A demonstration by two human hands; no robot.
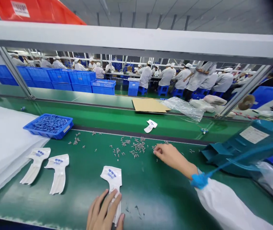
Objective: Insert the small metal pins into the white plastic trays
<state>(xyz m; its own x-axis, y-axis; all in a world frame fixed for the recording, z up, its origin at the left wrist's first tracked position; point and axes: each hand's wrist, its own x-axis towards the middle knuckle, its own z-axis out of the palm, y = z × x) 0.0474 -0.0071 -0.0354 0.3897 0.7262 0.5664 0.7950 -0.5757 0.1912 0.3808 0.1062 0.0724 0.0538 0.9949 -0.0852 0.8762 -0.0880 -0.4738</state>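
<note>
My left hand (pixel 105 209) lies over the handle of a white gun-shaped plastic shell (pixel 113 177), fingers along one side and thumb on the other. Blue parts show in the shell's upper end, which faces away from me. Farther off to the right, my right hand (pixel 166 155) is closed in a pinch at the edge of the scattered small metal pieces (pixel 138 145). Whatever its fingertips hold is too small or hidden to make out. Two similar white shells, one outermost (pixel 37 164) and one beside it (pixel 58 172), rest on the green table at the left.
A blue tray (pixel 66 129) of small blue parts stands at the back left beside white sheets (pixel 2 143). Another white shell (pixel 151 126) lies on the green belt (pixel 98 119). A teal machine (pixel 242 147) occupies the right. Several people in white work beyond cardboard (pixel 151 104).
</note>
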